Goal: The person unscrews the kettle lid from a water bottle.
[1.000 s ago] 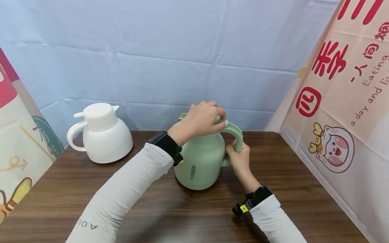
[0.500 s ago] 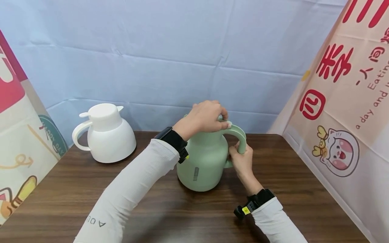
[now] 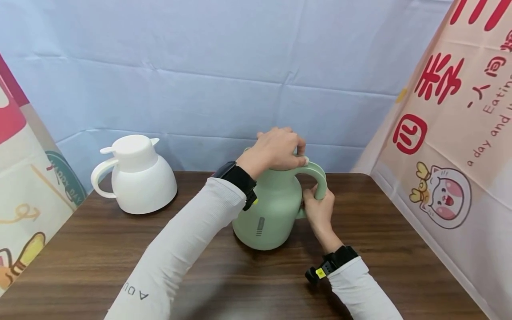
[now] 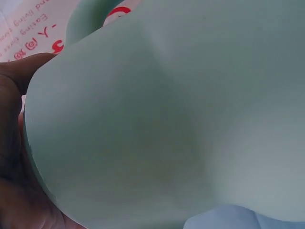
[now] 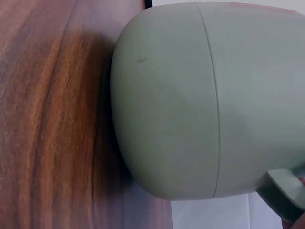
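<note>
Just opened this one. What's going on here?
A person's left hand grips the top of a green jug from above, covering much of it, while the right hand holds its handle. The jug stands upright on the wooden table. A white jug stands off to the left, with neither hand on it.

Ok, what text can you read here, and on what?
"四": right-hand cloth
"季": same cloth
"人间": same cloth
"Eating three": same cloth
"a day and living": same cloth
Edge lettering, same cloth: cropped
"HAPPY DAY": left-hand cloth
"ADU": left sleeve
Dark label, green jug: too small to read
White jug: none seen
</note>
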The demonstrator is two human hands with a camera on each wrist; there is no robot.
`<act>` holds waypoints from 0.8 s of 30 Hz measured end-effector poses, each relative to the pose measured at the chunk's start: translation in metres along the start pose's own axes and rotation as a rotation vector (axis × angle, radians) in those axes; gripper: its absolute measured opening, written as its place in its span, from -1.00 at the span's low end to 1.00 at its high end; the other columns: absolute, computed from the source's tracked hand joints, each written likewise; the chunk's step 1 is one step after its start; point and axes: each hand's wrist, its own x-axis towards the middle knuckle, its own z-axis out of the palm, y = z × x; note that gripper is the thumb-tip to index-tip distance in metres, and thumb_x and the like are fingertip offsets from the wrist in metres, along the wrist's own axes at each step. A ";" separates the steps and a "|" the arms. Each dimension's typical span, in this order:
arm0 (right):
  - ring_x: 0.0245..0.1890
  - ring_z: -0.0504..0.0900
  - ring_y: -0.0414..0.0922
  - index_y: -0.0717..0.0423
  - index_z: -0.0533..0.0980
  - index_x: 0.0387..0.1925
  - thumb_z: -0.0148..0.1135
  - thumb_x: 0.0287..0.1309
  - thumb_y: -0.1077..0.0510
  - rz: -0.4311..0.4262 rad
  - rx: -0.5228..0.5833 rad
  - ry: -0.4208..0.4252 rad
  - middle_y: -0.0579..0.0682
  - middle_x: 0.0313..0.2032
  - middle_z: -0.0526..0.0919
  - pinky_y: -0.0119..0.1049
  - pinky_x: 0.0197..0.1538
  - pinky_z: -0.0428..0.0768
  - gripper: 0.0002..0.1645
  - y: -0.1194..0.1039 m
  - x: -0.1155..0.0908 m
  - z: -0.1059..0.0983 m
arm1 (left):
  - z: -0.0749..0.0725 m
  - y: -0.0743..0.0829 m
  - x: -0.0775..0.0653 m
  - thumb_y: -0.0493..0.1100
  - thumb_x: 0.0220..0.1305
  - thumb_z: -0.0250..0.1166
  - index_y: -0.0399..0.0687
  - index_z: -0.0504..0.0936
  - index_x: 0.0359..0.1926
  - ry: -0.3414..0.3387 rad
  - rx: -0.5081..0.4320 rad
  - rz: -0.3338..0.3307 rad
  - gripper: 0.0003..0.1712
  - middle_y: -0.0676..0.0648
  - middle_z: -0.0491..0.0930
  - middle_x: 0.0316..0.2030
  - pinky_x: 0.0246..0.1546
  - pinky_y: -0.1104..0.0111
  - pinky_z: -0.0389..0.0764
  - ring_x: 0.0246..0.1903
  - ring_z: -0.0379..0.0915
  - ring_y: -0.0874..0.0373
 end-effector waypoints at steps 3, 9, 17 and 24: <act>-0.83 0.03 -0.35 0.21 0.16 -0.73 -0.03 0.01 0.49 -0.037 0.010 0.022 -0.09 -0.82 0.11 -0.37 -0.62 0.09 -0.66 0.001 -0.001 0.003 | 0.000 -0.001 -0.002 0.22 0.22 0.12 0.30 0.55 -0.24 -0.020 0.014 -0.021 -0.77 0.11 0.35 -0.22 -0.38 0.12 0.26 -0.25 0.21 0.07; -0.81 -0.09 -0.34 0.22 0.13 -0.75 -0.02 0.00 0.53 -0.112 0.029 0.030 -0.08 -0.81 0.04 -0.37 -0.62 -0.01 -0.63 0.004 -0.002 0.007 | 0.002 -0.004 -0.006 0.25 0.25 0.04 0.30 0.47 -0.23 -0.033 0.034 -0.094 -0.75 0.09 0.32 -0.22 -0.38 0.14 0.24 -0.26 0.20 0.05; -0.78 -0.11 -0.33 0.21 0.12 -0.74 -0.03 0.04 0.52 -0.115 0.054 -0.018 -0.06 -0.81 0.02 -0.32 -0.61 -0.02 -0.61 0.006 -0.001 0.005 | -0.001 0.000 -0.001 0.22 0.27 -0.01 0.31 0.48 -0.07 -0.075 0.005 -0.210 -0.69 0.05 0.31 -0.12 -0.35 0.07 0.21 -0.23 0.18 -0.04; -0.78 -0.12 -0.33 0.24 0.11 -0.74 -0.04 0.06 0.53 -0.111 0.053 -0.029 -0.11 -0.80 0.01 -0.35 -0.60 -0.01 -0.61 0.005 -0.003 0.004 | -0.006 0.006 0.003 0.21 0.25 0.01 0.40 0.34 0.25 -0.148 -0.028 -0.319 -0.47 0.00 0.25 0.13 -0.29 -0.07 0.23 -0.10 0.14 -0.12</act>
